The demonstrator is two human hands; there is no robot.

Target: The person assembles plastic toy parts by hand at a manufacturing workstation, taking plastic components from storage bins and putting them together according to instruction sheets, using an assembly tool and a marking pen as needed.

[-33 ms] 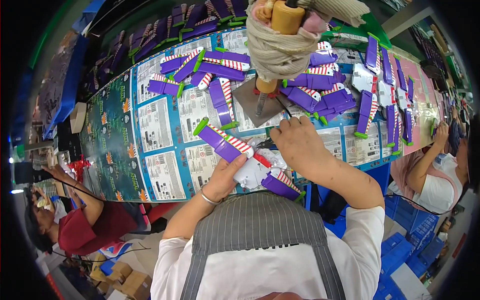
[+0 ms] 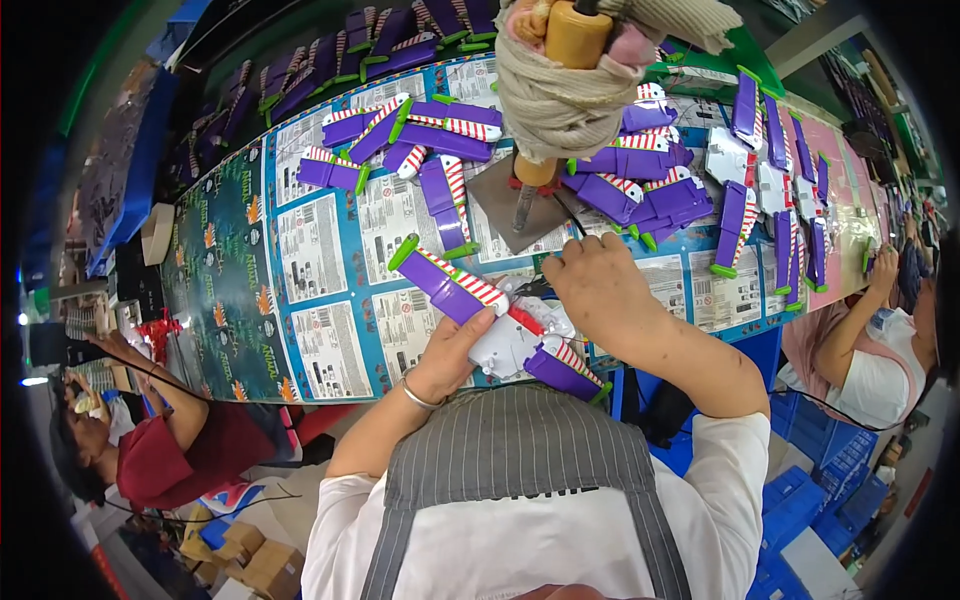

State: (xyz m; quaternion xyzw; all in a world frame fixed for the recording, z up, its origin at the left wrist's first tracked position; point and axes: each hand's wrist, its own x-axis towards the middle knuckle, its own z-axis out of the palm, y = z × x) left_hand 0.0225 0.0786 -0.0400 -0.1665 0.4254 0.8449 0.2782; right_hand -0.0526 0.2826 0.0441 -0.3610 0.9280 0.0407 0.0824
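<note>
Purple and white plastic, head view: the winged toy (image 2: 500, 350) sits at the centre of the frame, just above the apron (image 2: 520, 440), one wing (image 2: 437, 283) slanting to the upper left, the other (image 2: 565, 373) to the lower right. Left hand (image 2: 445, 355) grips the white body from the lower left, thumb laid near the wing root. Right hand (image 2: 598, 285) is curled at the body's upper edge, beside a dark piece (image 2: 537, 288); whether its fingers close on that piece cannot be told, being hidden by the knuckles.

Risks, as judged: the toy appears to be carried chiefly by the left hand, so a push from the right could twist it or bend a wing at its root. Smooth plastic may slip under a sideways load. The driver (image 2: 532, 172) hangs near the right hand; a raised wrist could knock it. Loose wings (image 2: 440, 195) at upper left could be swept by the long wing's green tip (image 2: 403, 253).

Materials: glossy flat wings, edged in red-and-white stripes; body moulded, rounded, with a red strip (image 2: 525, 320). Driver shaft metal, its upper part bound in coarse cream cloth (image 2: 555, 110). Dull grey square plate (image 2: 497, 212) beneath, on a tabletop (image 2: 318, 245) covered with printed sheets.
</note>
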